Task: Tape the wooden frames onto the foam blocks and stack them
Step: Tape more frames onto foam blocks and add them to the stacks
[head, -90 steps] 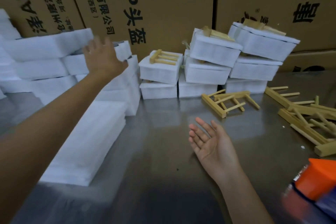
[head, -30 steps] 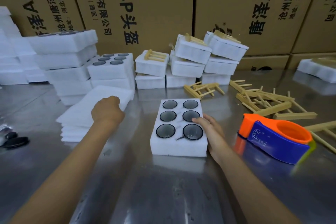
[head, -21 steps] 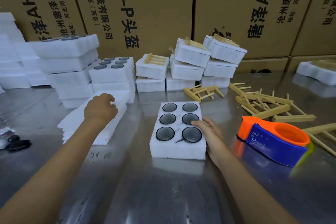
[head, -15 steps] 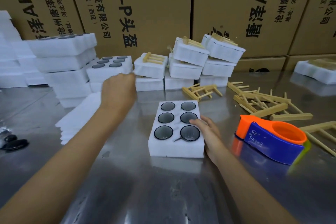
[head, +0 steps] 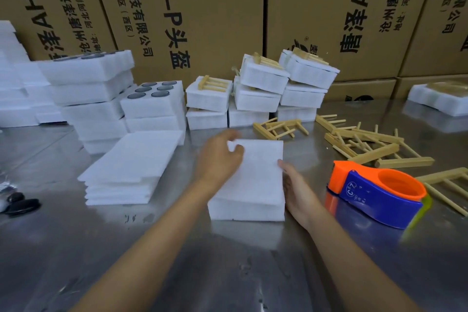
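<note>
A white foam block [head: 245,208] sits mid-table on the steel surface, and a thin white foam sheet [head: 258,172] lies over its top, hiding its round holes. My left hand [head: 217,160] pinches the sheet's far left corner. My right hand [head: 298,190] rests along the block's right side, a fingertip touching the sheet's edge. One loose wooden frame [head: 278,128] lies just beyond the block, and a pile of wooden frames [head: 367,144] lies to the right. An orange and blue tape dispenser [head: 374,192] stands right of my right hand.
A stack of thin foam sheets [head: 131,162] lies to the left. Behind it are foam blocks with dark discs [head: 152,101]. Stacked blocks with frames on top [head: 263,91] stand at the back against cardboard boxes [head: 202,8]. Black objects [head: 22,204] lie far left.
My left hand left the sheet stack at the left and came over the block with one thin sheet, which now covers the six holes. My right hand stayed at the block's right side.
</note>
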Motion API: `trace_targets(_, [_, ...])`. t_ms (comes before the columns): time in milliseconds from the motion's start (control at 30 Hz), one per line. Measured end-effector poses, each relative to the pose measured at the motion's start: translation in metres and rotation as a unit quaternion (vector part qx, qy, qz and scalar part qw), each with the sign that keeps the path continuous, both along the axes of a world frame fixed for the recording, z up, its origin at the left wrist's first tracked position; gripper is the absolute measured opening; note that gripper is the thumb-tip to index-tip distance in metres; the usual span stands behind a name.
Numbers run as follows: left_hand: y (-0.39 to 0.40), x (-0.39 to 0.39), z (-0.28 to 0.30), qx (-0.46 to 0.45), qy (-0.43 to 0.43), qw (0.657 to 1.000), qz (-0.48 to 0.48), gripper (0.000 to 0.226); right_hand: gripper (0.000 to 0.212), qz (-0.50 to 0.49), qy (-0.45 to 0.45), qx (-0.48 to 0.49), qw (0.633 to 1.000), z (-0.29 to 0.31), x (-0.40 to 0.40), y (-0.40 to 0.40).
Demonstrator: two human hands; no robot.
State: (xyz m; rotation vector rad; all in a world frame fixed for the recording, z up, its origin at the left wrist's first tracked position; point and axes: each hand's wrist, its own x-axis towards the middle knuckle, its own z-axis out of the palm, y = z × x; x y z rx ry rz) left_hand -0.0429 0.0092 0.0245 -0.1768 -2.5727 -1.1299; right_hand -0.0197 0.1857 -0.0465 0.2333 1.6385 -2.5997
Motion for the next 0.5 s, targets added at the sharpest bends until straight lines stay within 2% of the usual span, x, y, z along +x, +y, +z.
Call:
trace_targets(33, [-0.014,-0.008,-0.002,0.007,-0.028,0.999,0.018,0.043,0.037,0.000,0.000,0.006,1.000,-0.001,0.000,0.000])
trace_targets(100, [-0.034,-0.018,-0.012,0.046,-0.154,0.987,0.022,0.063,0.044,-0.005,0.007,0.005,1.000,-0.002,0.000,-0.001])
trace_targets(133, [-0.038,-0.018,-0.020,0.079,-0.219,0.973,0.009,0.065,0.047,-0.009,0.009,0.002,1.000,-0.001,0.000,-0.001])
trace_targets(200, [-0.037,-0.012,-0.040,0.187,-0.287,0.939,-0.033,0.044,0.045,-0.012,0.008,0.006,1.000,-0.001,-0.001,-0.001])
trace_targets(267, [-0.032,-0.006,-0.056,0.313,-0.285,0.905,-0.045,0.019,0.040,-0.014,0.001,0.013,1.000,-0.001,0.000,-0.002])
trace_targets(333, [-0.029,-0.005,-0.062,0.374,-0.267,0.887,-0.039,0.016,0.038,-0.026,-0.010,0.018,0.999,-0.001,0.000,-0.003])
trace_targets(400, [-0.025,-0.002,-0.058,0.379,-0.267,0.885,-0.035,0.014,0.034,-0.039,-0.028,0.030,0.998,0.001,0.000,-0.002])
trace_targets(500, [-0.024,-0.001,-0.053,0.321,-0.256,0.912,-0.008,0.012,0.029,-0.032,-0.066,0.081,0.994,0.010,-0.008,0.003])
